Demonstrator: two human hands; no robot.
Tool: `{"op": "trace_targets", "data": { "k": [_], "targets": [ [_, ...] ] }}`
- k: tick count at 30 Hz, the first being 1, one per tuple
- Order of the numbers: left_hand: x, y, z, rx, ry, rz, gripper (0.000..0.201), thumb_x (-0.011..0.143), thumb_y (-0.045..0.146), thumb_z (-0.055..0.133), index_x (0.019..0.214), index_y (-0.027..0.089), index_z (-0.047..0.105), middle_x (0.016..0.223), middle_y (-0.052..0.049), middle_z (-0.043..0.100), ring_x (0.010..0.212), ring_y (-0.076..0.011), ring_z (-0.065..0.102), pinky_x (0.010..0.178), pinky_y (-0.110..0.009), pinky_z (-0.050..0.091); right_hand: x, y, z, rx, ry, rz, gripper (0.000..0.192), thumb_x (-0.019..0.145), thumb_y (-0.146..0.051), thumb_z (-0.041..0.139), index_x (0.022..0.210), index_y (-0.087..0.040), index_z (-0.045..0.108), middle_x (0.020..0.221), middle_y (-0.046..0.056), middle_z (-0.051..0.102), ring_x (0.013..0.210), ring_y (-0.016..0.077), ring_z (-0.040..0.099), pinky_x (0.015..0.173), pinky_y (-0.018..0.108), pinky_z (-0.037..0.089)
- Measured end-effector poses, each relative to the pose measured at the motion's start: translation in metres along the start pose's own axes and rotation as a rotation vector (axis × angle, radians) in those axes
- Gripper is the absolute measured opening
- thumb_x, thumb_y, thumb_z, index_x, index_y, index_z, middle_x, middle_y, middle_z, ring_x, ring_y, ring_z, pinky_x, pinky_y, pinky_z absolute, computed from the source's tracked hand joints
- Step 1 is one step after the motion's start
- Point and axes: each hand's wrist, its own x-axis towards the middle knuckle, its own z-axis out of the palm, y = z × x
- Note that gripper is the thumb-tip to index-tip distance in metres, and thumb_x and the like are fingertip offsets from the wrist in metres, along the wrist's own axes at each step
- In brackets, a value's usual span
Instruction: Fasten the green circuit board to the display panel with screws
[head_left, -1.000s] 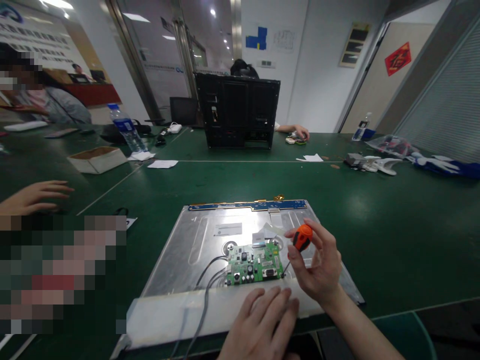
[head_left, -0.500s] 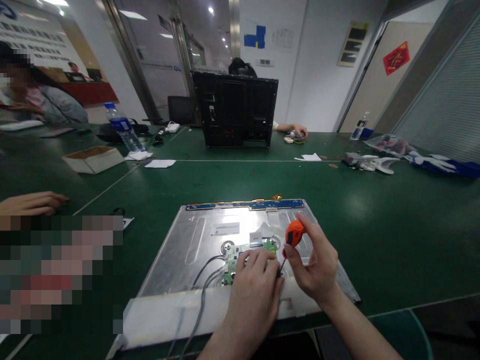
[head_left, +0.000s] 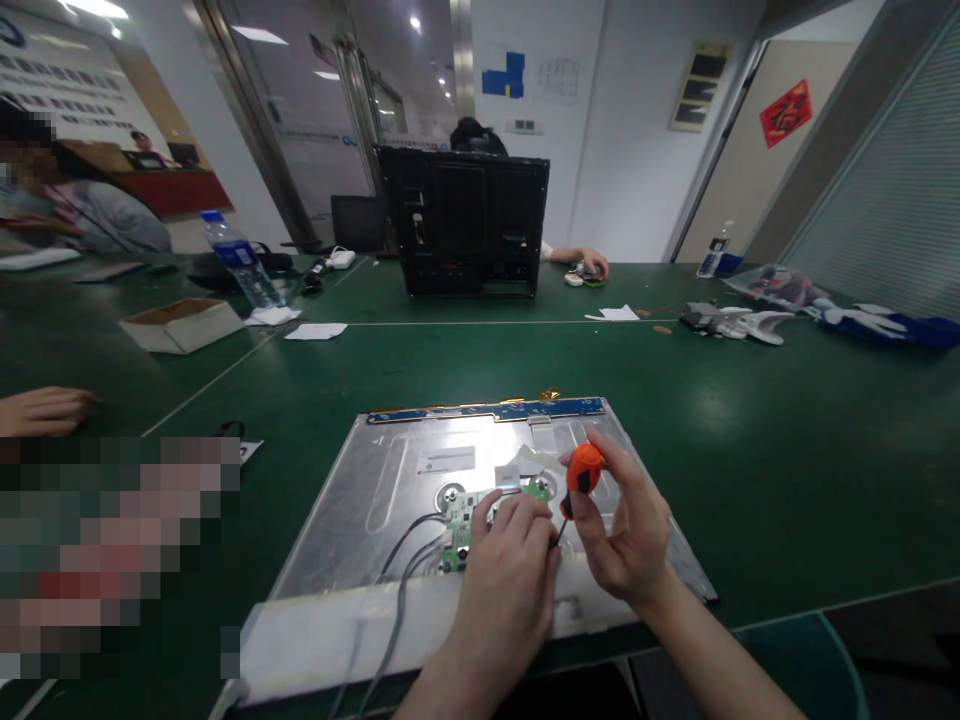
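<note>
Pinched between the fingertips of my right hand (head_left: 630, 535) is a short orange-and-black screwdriver (head_left: 584, 468). Its shaft points down at the right end of a green circuit board (head_left: 457, 530); fingers hide the tip. My left hand (head_left: 510, 565) lies over that board, its bent fingers close together and holding it down, thumb side near the screwdriver shaft. Beneath both hands is a silver metal-backed display panel (head_left: 394, 455), with a blue circuit strip (head_left: 480, 411) along its far edge. Dark cables (head_left: 405, 590) run from the board's left side across a whitish strip (head_left: 337, 640) at the panel's near edge.
A black monitor casing (head_left: 465, 225) stands across the green table (head_left: 765, 470), with a person behind it. At left are a bottle (head_left: 240, 258), an open box (head_left: 184, 326) and another person's hand (head_left: 46, 411). Gloves (head_left: 731, 322) and a plastic bag (head_left: 776, 288) lie at right.
The whole view has shifted slightly. Both hands stay in nearly the same place on the panel, the screwdriver still in my right fingers. The other person's hand at left has drawn back a little.
</note>
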Motion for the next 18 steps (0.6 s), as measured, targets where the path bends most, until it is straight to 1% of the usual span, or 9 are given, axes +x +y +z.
{"op": "trace_targets", "data": {
  "k": [5,12,18],
  "targets": [
    [0.0001,0.0008,-0.0012,0.005,-0.006,-0.006,0.019,0.087,0.006,0.048,0.091,0.020,0.060,0.100,-0.003,0.066,0.101,-0.0233,0.058,0.108,-0.049,0.030,0.0031,-0.0018,-0.0005,0.008,-0.015,0.000,0.052,0.091,-0.019,0.051,0.143,-0.017,0.044,0.097,0.010,0.073,0.081,0.0221,0.071,0.069,0.039,0.060],
    [0.0008,0.0029,-0.0049,-0.013,-0.003,-0.007,0.019,0.085,0.007,0.048,0.092,0.020,0.060,0.099,-0.003,0.065,0.101,-0.0233,0.058,0.109,-0.049,0.030,0.0049,-0.0023,-0.0009,0.016,-0.025,-0.021,0.053,0.090,-0.017,0.050,0.143,-0.016,0.043,0.100,0.010,0.072,0.081,0.0211,0.070,0.069,0.037,0.060],
    [-0.0003,0.0018,-0.0033,-0.014,-0.005,-0.009,0.017,0.086,0.008,0.047,0.090,0.020,0.059,0.098,-0.004,0.066,0.099,-0.0236,0.058,0.108,-0.049,0.030,0.0023,-0.0016,0.0000,0.053,-0.029,-0.013,0.055,0.090,-0.016,0.049,0.145,-0.016,0.041,0.101,0.010,0.071,0.082,0.0214,0.070,0.070,0.038,0.060]
  ]
}}
